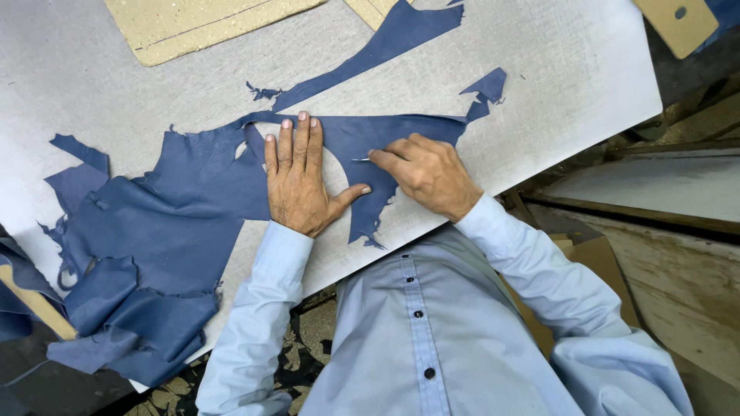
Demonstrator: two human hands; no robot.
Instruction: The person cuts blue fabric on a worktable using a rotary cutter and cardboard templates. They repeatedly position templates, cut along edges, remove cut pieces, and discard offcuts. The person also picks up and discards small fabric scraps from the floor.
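Pale-blue shirtsleeves frame the head view: the left hand (297,181) lies flat, fingers together, pinning blue leather (193,200) to the grey cutting board (555,77), while the right hand (428,173) pinches a thin blade (361,159). With the blade tip just beside the left thumb, a slip could likely nick skin or tear the hide.

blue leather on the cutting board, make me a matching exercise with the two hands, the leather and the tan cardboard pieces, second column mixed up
Column one
1. left hand
2. right hand
3. blue leather
4. tan cardboard pieces

Column two
A. lying along the far edge of the grey cutting board
B. pressed flat, fingers spread, on a pale curved shape
C. spread ragged over the board, bunched at the left end
D. gripping a thin metal blade with its tip on the leather

Pairs: 1-B, 2-D, 3-C, 4-A
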